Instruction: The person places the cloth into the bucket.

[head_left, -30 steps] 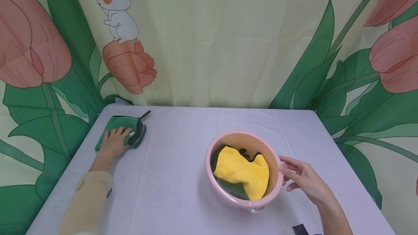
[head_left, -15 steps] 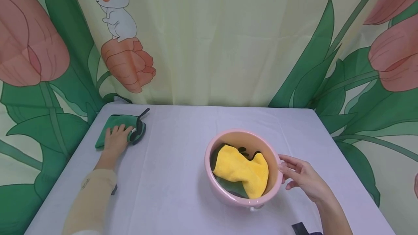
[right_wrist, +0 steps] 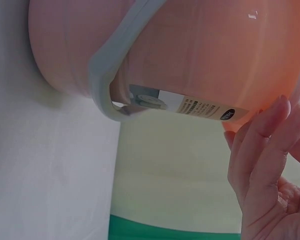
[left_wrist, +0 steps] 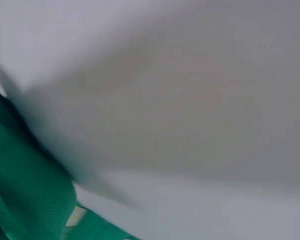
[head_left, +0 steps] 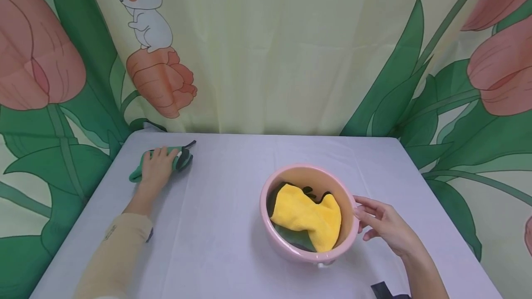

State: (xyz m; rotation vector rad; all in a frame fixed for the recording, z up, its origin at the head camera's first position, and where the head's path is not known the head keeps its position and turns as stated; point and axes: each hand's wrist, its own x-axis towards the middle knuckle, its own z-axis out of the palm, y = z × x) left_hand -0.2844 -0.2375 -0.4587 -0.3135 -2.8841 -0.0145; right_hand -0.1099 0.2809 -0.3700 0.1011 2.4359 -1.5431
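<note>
Under left hand (head_left: 155,168): green cloth (head_left: 143,166) bunched on bench (head_left: 216,225), fingers (head_left: 160,153) curled over it. Right hand (head_left: 384,227) fingers (head_left: 365,206) relaxed, apart, touching pink basin (head_left: 270,232) rim. Yellow cloth (head_left: 307,216) inside basin, beside those fingers.

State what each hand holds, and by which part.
The left hand grips the green cloth bunched at its top; the right hand touches the pink basin rim.

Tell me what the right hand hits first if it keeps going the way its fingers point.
Most likely the pink basin: the right hand has its fingers aimed left at the outer wall, at or almost on it. The wrist view shows the fingertips beside the wall; contact is unclear.
</note>
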